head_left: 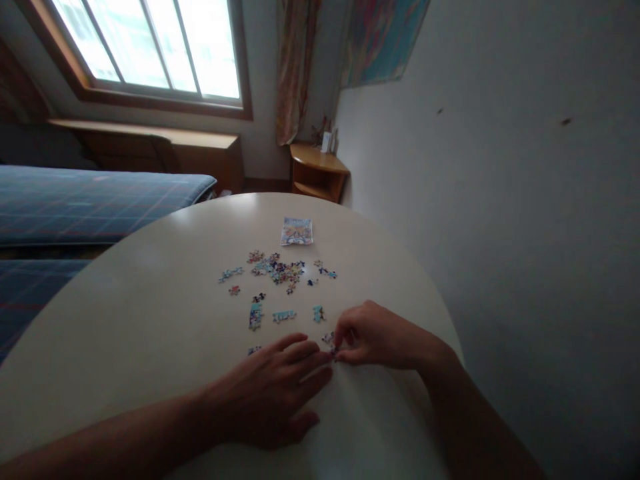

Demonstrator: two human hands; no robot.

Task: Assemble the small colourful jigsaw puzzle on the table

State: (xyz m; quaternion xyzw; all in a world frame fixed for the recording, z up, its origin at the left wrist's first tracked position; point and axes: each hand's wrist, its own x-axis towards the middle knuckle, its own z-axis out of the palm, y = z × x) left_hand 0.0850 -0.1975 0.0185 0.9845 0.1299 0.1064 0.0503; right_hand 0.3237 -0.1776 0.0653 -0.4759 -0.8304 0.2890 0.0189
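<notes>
One puzzle piece (331, 341): on the desk (150, 280), nearer you than the scattered pile (277, 268). Your right hand (380, 337): fingers pinched on the piece. Your left hand (273, 393): fingers flat, released (tips beside the piece). One picture card (297, 231): beyond the pile.
</notes>
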